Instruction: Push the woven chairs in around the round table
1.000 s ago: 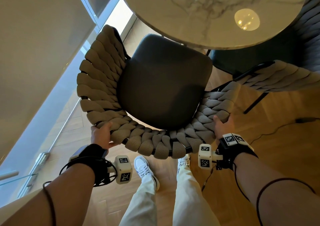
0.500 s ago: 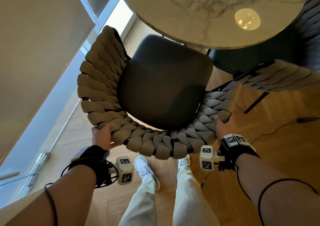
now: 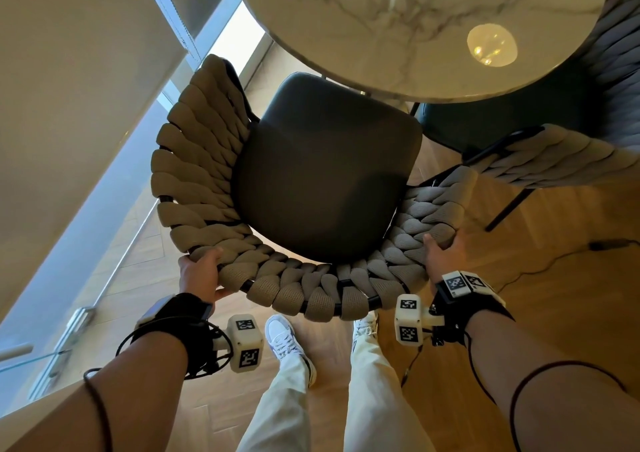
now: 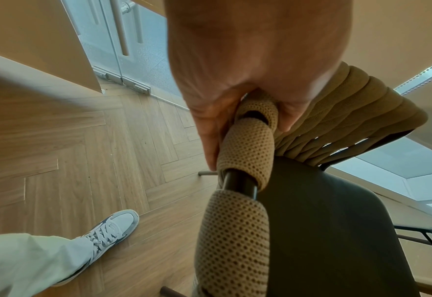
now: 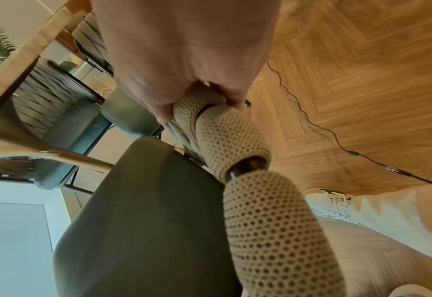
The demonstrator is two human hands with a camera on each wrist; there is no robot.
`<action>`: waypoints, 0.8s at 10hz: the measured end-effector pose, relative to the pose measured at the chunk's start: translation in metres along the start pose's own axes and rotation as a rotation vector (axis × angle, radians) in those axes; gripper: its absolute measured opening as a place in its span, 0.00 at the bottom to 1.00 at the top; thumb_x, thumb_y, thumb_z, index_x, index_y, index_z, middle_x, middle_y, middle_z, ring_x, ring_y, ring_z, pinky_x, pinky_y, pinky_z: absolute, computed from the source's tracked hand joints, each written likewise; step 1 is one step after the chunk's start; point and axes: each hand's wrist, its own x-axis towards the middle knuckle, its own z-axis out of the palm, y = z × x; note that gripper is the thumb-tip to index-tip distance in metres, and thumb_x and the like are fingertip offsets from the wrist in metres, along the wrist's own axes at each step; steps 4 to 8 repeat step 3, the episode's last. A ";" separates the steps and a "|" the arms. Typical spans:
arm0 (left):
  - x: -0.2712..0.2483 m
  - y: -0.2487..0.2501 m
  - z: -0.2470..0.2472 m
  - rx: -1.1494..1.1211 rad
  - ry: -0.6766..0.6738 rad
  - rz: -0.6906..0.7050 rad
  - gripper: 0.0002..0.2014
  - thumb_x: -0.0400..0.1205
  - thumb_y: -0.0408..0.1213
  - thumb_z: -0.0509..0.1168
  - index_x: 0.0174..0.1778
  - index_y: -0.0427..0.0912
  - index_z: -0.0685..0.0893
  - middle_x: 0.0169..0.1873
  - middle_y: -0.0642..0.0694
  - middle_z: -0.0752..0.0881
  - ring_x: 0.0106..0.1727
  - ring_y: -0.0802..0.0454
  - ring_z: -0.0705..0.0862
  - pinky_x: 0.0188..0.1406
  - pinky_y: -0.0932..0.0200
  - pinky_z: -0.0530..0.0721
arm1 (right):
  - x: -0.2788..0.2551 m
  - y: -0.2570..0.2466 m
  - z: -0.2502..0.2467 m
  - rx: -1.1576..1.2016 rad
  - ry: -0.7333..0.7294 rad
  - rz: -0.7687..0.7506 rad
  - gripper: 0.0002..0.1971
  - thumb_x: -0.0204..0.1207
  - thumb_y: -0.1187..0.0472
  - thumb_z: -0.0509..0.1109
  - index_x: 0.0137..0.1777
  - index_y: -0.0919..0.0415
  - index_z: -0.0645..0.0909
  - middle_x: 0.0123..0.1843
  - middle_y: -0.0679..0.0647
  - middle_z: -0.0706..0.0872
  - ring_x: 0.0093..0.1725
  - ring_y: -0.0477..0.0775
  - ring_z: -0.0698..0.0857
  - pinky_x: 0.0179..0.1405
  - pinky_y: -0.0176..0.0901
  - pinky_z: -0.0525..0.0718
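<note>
A woven chair (image 3: 194,174) with a beige braided back and a dark seat cushion (image 3: 325,174) stands right below me, its seat front just under the rim of the round marble table (image 3: 398,18). My left hand (image 3: 201,273) grips the back rail at its left end, fingers and thumb wrapped round the weave (image 4: 250,144). My right hand (image 3: 441,254) grips the rail's right end the same way (image 5: 225,130). A second woven chair (image 3: 561,164) stands to the right, its dark seat tucked under the table.
A wall and floor-level window (image 3: 114,191) run close along the chair's left side. A black cable (image 3: 554,261) lies on the herringbone wood floor at the right. My feet in white sneakers (image 3: 287,344) stand just behind the chair. More chairs (image 5: 49,104) sit beyond the table.
The chair and both hands have edged slightly forward toward the table; both grips are unchanged.
</note>
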 end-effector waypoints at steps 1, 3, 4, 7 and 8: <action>-0.008 0.000 -0.004 -0.025 -0.036 0.023 0.29 0.83 0.44 0.67 0.78 0.46 0.65 0.70 0.37 0.79 0.66 0.33 0.83 0.41 0.44 0.87 | 0.000 0.001 -0.003 -0.018 -0.024 0.003 0.34 0.79 0.56 0.69 0.83 0.58 0.60 0.80 0.61 0.71 0.78 0.66 0.70 0.79 0.59 0.66; -0.059 -0.022 -0.043 -0.024 -0.111 -0.086 0.25 0.83 0.52 0.67 0.68 0.36 0.74 0.60 0.33 0.85 0.55 0.32 0.87 0.52 0.39 0.86 | 0.010 -0.018 -0.028 -0.134 0.049 -0.235 0.37 0.75 0.42 0.66 0.81 0.55 0.61 0.78 0.63 0.73 0.76 0.67 0.74 0.73 0.67 0.73; -0.059 -0.022 -0.043 -0.024 -0.111 -0.086 0.25 0.83 0.52 0.67 0.68 0.36 0.74 0.60 0.33 0.85 0.55 0.32 0.87 0.52 0.39 0.86 | 0.010 -0.018 -0.028 -0.134 0.049 -0.235 0.37 0.75 0.42 0.66 0.81 0.55 0.61 0.78 0.63 0.73 0.76 0.67 0.74 0.73 0.67 0.73; -0.059 -0.022 -0.043 -0.024 -0.111 -0.086 0.25 0.83 0.52 0.67 0.68 0.36 0.74 0.60 0.33 0.85 0.55 0.32 0.87 0.52 0.39 0.86 | 0.010 -0.018 -0.028 -0.134 0.049 -0.235 0.37 0.75 0.42 0.66 0.81 0.55 0.61 0.78 0.63 0.73 0.76 0.67 0.74 0.73 0.67 0.73; -0.059 -0.022 -0.043 -0.024 -0.111 -0.086 0.25 0.83 0.52 0.67 0.68 0.36 0.74 0.60 0.33 0.85 0.55 0.32 0.87 0.52 0.39 0.86 | 0.010 -0.018 -0.028 -0.134 0.049 -0.235 0.37 0.75 0.42 0.66 0.81 0.55 0.61 0.78 0.63 0.73 0.76 0.67 0.74 0.73 0.67 0.73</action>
